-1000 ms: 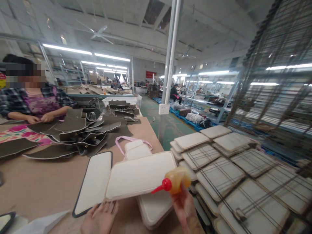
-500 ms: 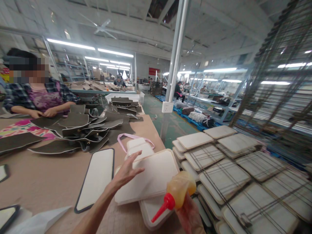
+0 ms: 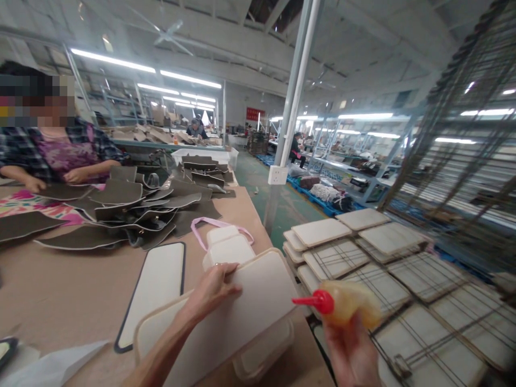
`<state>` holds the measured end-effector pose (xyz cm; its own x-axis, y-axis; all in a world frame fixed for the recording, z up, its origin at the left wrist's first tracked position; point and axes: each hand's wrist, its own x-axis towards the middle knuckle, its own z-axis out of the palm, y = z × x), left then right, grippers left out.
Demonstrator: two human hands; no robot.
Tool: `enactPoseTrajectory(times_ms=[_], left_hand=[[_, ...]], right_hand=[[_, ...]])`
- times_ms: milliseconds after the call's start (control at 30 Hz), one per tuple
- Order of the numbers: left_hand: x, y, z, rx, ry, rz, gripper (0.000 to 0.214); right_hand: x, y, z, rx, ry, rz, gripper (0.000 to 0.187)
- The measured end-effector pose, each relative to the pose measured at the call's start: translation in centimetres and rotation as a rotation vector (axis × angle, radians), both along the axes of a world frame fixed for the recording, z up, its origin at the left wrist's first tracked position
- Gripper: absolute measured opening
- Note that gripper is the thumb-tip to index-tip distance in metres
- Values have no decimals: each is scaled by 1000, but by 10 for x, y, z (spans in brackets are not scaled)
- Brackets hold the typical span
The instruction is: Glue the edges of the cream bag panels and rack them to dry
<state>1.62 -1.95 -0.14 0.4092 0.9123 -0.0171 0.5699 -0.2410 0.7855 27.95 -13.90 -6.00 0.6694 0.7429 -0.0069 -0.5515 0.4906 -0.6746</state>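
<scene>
My left hand (image 3: 215, 287) is closed on the upper edge of a white rounded-corner panel (image 3: 262, 287), thumb on its face. The panel is tilted above the table. Under it, another pale panel (image 3: 268, 346) shows in part. My right hand (image 3: 355, 346) is wrapped around a squeeze bottle (image 3: 352, 303) of yellowish liquid. The bottle lies sideways in the hand, its red nozzle pointing left towards the panel's right edge. Left of my left hand lies a white panel with a dark border (image 3: 159, 285). Smaller white pieces (image 3: 229, 247) and a pink strap (image 3: 195, 231) lie beyond the hand.
On my right, stacked pale panels (image 3: 322, 231) lie on wire racks, with more racks (image 3: 455, 123) standing upright behind. Dark curved pieces (image 3: 121, 215) are heaped on the brown-covered table (image 3: 80, 279). A co-worker (image 3: 64, 156) stands at the far left. A post (image 3: 290, 107) rises beyond the table corner.
My left hand has gone from spread above the panel to gripping its edge, and the panel is now tilted and shifted. My right hand has moved right with the bottle, its nozzle now level.
</scene>
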Motion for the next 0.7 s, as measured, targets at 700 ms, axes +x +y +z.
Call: enactPoseTrajectory(times_ms=[700], left_hand=[[24, -47, 11, 76, -102, 60, 41]], right_hand=[[-44, 8, 29, 4, -356, -441, 71]])
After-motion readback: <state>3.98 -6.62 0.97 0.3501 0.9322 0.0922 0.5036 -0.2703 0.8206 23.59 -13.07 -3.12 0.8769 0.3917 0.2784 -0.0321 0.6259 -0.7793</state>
